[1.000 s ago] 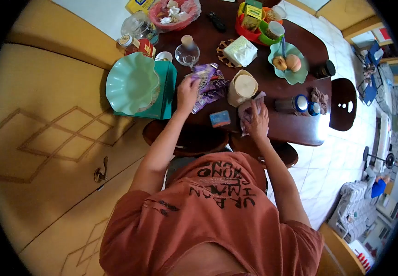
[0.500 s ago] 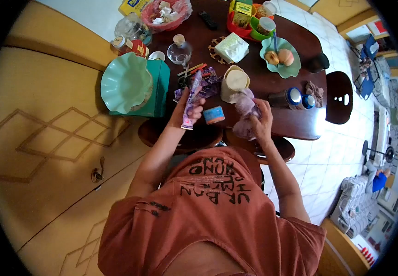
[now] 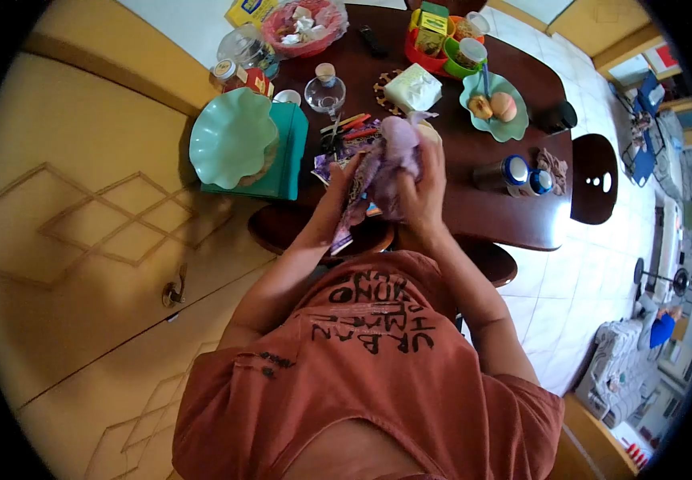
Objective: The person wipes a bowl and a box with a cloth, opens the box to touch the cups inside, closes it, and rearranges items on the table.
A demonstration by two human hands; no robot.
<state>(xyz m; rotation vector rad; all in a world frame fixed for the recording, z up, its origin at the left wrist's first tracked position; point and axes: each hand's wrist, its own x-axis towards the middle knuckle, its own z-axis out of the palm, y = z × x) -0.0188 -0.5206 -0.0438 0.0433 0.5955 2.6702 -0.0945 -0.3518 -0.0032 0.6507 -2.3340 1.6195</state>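
My left hand [image 3: 340, 186] is closed around a long, narrow purple packet [image 3: 341, 240], whose lower end sticks out below the fingers. In my right hand [image 3: 424, 188] is a bunched light-purple cloth [image 3: 399, 140], pressed against the packet over the table's near edge. Behind the hands lie more purple wrappers [image 3: 322, 166], scissors [image 3: 331, 138] and red and orange sticks [image 3: 354, 123]. The cloth and right hand mostly hide a cream-coloured container [image 3: 429, 128] and a small blue box [image 3: 374, 210].
On the dark table [image 3: 466, 212] stand a glass cup [image 3: 324, 100], a tissue pack [image 3: 412, 88], a green fruit dish [image 3: 474, 86] and two metal flasks [image 3: 500, 173]. At left, a wavy green bowl [image 3: 230, 140] rests on a teal box [image 3: 290, 152]. Stools [image 3: 278, 228] sit at the near edge.
My right hand has brought the cloth leftward onto the packet, covering the blue box and the cream container. The packet in my left hand has tilted, and the view has shifted slightly.
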